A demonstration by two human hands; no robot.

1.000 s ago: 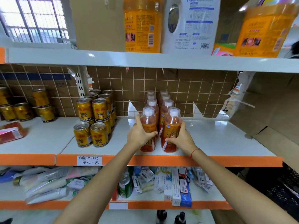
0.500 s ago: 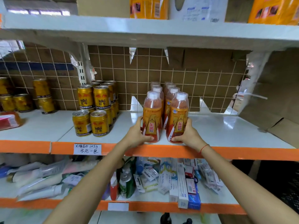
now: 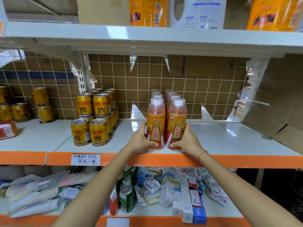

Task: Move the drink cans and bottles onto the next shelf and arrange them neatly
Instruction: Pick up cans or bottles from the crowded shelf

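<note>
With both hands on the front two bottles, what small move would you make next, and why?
Probably let go. The left hand and right hand grip the front left bottle and front right bottle, which stand upright on the white shelf, side by side and in line with the two rows behind.

one head-worn view, square on to the shelving

a single wide-angle camera looks forward and slightly down, close in on the middle shelf (image 3: 229, 141) at about its own height. both forearms reach in from the bottom edge, near the lens. the upper shelf (image 3: 147, 38) fills the top, the lower shelf (image 3: 221, 208) the bottom. edges curve and smear. no second view shares this.
</note>
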